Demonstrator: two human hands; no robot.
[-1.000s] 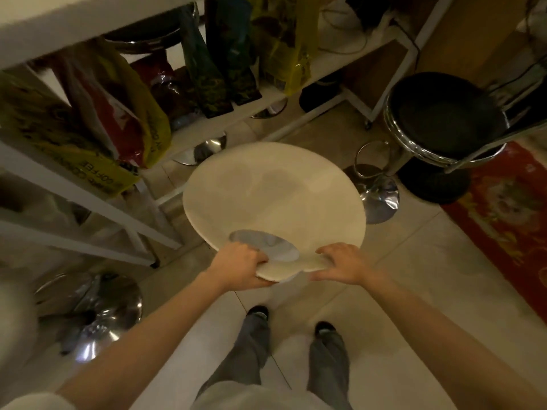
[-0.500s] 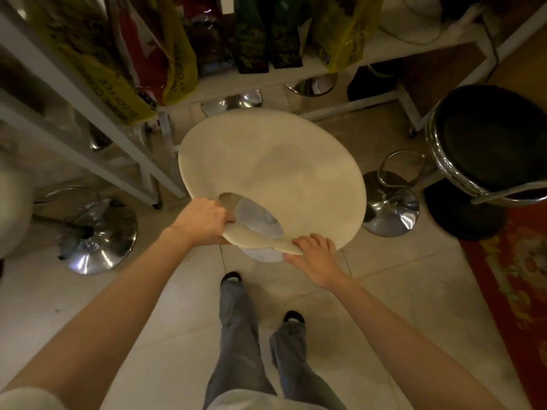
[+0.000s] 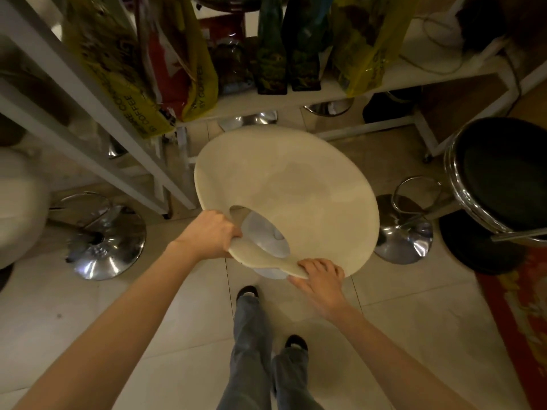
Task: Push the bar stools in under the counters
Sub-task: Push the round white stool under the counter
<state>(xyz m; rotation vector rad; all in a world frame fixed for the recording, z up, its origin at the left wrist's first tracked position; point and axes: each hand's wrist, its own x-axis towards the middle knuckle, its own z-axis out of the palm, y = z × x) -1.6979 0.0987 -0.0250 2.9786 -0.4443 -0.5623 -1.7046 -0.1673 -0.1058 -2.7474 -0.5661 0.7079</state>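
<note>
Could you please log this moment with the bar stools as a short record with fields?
Held item: cream stool seat, tilted, with a handle cutout
Left hand: gripping the seat's near rim beside the cutout
Right hand: fingers on the near rim
Black stool: right of the cream seat, apart from it
Shelf: white, carrying coffee bags
Floor: pale tiles; red rug at right
</note>
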